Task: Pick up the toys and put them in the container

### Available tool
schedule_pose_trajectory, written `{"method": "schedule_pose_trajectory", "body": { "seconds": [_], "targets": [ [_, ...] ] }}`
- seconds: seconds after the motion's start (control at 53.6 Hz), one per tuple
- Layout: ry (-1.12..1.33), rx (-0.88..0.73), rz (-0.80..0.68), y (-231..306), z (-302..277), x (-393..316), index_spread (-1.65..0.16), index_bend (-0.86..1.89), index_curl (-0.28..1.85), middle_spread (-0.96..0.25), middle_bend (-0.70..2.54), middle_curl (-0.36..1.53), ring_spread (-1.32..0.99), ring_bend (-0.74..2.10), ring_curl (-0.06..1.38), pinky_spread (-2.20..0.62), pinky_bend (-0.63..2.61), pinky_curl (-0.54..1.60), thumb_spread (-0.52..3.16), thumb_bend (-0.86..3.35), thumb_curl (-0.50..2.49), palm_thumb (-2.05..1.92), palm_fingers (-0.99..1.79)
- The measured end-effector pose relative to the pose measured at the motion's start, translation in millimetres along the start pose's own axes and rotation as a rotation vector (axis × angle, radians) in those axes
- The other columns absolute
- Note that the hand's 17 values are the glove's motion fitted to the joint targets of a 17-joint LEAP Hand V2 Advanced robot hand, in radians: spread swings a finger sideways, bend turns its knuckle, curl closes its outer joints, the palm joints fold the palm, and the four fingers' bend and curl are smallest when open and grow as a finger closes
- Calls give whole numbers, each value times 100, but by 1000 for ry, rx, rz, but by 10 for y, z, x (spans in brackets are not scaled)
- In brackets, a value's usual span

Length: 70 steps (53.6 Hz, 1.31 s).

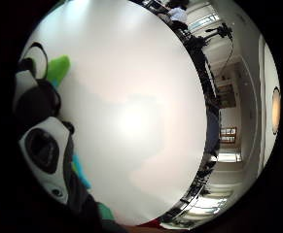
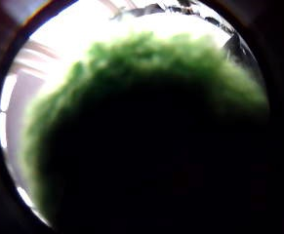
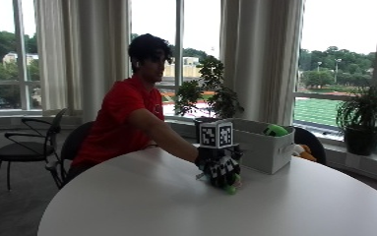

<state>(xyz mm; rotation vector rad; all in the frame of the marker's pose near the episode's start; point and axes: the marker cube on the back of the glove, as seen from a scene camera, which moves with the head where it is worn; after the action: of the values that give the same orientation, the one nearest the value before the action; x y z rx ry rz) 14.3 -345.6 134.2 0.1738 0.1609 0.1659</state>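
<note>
In the outside view my gloved right hand is down at the white round table, just in front of the pale grey container. Its fingers curl round a green plush toy, whose lower end shows under the hand at the tabletop. I cannot tell whether the toy touches the table. Green fur fills the thumb side palm view, close against the palm. A bit of the green toy shows beside the hand in the little finger side view, over the bare table. Another green toy pokes out of the container.
An orange and white plush lies behind the container at the table's far edge. Chairs stand to the left of the table. Potted plants line the window sill behind.
</note>
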Motion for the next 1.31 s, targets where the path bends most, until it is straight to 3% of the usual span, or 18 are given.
{"method": "schedule_pose_trajectory", "body": {
  "seconds": [0.392, 0.877, 1.045, 1.157, 1.231, 1.306],
  "targets": [
    [-91, 86, -85, 74, -754, -157, -46, 67, 79, -37, 96, 64, -42, 111, 54, -45, 91, 38, 63, 16, 82, 64, 126],
    [-296, 297, -303, 332, -2788, -1745, -47, 64, 103, -29, 105, 67, -38, 121, 51, -44, 96, 41, 34, 13, 102, 61, 122],
    [-293, 321, -402, 427, -2988, -2070, -48, 62, 109, -28, 105, 66, -38, 123, 50, -44, 96, 42, 29, 12, 108, 61, 122],
    [-521, 206, -404, 329, -3131, -2248, -48, 61, 113, -28, 104, 66, -38, 123, 49, -44, 97, 42, 26, 11, 111, 61, 121],
    [-314, 288, -631, 650, -2992, -2618, -48, 60, 115, -28, 103, 65, -37, 122, 48, -45, 96, 42, 25, 10, 113, 60, 120],
    [-205, 306, -461, 609, -2905, -2687, -49, 59, 117, -28, 102, 65, -37, 123, 47, -45, 97, 42, 25, 10, 115, 60, 120]
  ]
}}
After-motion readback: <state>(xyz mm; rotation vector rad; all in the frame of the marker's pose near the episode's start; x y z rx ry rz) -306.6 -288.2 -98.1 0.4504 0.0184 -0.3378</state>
